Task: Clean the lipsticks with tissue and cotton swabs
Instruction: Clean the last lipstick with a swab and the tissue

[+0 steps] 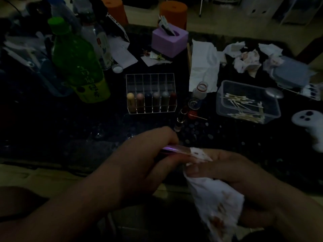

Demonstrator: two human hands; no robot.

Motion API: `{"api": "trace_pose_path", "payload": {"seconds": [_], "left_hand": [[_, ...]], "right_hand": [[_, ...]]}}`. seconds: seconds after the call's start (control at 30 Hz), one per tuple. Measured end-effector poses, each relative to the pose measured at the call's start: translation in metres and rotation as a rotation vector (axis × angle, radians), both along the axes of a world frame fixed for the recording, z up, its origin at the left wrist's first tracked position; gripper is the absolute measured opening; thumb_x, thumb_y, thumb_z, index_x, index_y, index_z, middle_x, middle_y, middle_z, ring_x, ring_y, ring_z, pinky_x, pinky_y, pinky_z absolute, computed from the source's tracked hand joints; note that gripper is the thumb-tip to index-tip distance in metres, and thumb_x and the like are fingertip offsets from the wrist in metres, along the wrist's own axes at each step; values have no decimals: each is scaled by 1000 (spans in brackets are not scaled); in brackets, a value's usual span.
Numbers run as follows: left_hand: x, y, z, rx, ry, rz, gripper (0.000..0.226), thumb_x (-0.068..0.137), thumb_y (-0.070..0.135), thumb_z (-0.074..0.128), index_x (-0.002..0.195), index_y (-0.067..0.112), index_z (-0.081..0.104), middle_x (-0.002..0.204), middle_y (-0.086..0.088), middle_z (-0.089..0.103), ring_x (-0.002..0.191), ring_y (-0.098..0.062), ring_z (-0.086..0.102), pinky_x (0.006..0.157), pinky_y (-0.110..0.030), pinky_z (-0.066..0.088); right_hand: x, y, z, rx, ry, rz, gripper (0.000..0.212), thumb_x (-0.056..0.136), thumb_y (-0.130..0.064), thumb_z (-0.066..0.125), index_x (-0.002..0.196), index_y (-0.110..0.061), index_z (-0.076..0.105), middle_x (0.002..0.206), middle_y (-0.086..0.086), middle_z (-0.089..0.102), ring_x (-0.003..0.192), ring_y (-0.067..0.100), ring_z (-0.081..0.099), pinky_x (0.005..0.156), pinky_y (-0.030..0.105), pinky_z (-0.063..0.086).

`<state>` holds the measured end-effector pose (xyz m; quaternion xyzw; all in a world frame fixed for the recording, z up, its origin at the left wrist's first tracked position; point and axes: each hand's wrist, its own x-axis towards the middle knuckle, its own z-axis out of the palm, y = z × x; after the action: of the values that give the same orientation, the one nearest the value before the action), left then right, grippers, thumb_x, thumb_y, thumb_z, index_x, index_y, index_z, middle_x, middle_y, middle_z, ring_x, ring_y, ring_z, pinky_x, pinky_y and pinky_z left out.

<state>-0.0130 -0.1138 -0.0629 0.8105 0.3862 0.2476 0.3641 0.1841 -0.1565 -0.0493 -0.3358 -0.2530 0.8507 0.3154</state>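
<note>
My left hand (139,165) grips a shiny pinkish-purple lipstick (172,147) held level near the table's front edge. My right hand (234,173) holds a stained white tissue (216,198) wrapped around the lipstick's right end. A clear acrylic organizer (151,93) in the middle holds several lipsticks in its front row. Loose lipsticks (181,116) lie just right of it. A clear tub of cotton swabs (246,102) stands further right, with one used swab (199,117) on the table.
A green bottle (78,62) and clear bottles stand at the back left. A purple tissue box (169,41), flat tissues (202,67) and crumpled used tissues (248,60) lie at the back. A small jar (201,89) and a white controller (309,123) sit on the right.
</note>
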Motion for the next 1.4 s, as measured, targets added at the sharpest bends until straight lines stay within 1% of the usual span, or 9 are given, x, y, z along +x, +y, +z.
{"api": "trace_pose_path", "payload": {"seconds": [0.13,0.27,0.4,0.57,0.9,1.1,1.2,1.3,1.4], "left_hand": [[13,8,14,-108,58,-6,17,93,36,62,88,23,53,85,9,55,99,-16,64,86,-35,51],[1,5,10,-644,-220,18,32,69,51,78,89,30,66,81,1,69,67,-16,66,55,-35,53],[9,9,11,-1385,-217,37,77,62,87,59,65,10,64,53,-10,50,37,-18,36,44,-27,16],[13,10,15,-1582,-350,29,57,81,67,52,55,17,46,38,4,28,27,-10,23,39,-19,11],[-3,-1,7,-353,-148,28,24,84,41,74,81,17,74,67,6,68,57,-7,61,53,-22,45],[-9,10,1,284,-57,-30,28,83,35,73,108,21,74,92,14,69,84,2,64,78,-5,43],[-12,19,12,-384,-169,40,43,64,40,91,103,28,75,84,9,74,74,-2,69,66,-15,51],[-14,22,22,-1157,-253,-24,49,73,62,70,89,16,76,64,-8,65,44,-16,57,39,-18,39],[-7,17,22,-1366,-239,20,65,76,73,59,69,9,67,45,-7,45,31,-16,37,39,-19,21]], "right_hand": [[4,2,-2,196,-216,-56,32,84,-9,58,111,-11,75,102,19,74,99,30,71,93,37,56],[5,-2,-2,716,-631,-106,27,97,-12,56,80,-6,76,52,-7,61,50,3,58,60,15,46],[7,6,-11,1244,-975,11,42,88,12,47,73,-27,40,65,-17,42,60,-2,43,61,17,29],[6,7,-26,1297,-1130,29,25,90,-2,47,83,-23,57,77,-18,43,70,0,43,68,21,42],[10,5,-9,128,-247,89,35,84,-7,64,118,-4,70,126,34,59,122,54,50,110,61,35],[2,4,0,236,-266,0,32,84,-9,58,111,-10,74,102,34,68,95,41,67,92,38,56],[2,4,1,793,-617,-7,35,100,-6,47,72,-9,68,55,14,57,52,17,55,62,20,44],[10,8,-12,1214,-932,83,27,95,0,47,82,-20,61,71,-9,55,70,-12,45,71,16,36],[9,13,-14,1364,-1173,158,41,85,1,48,87,-39,43,75,-30,37,68,-13,33,68,14,25]]}}
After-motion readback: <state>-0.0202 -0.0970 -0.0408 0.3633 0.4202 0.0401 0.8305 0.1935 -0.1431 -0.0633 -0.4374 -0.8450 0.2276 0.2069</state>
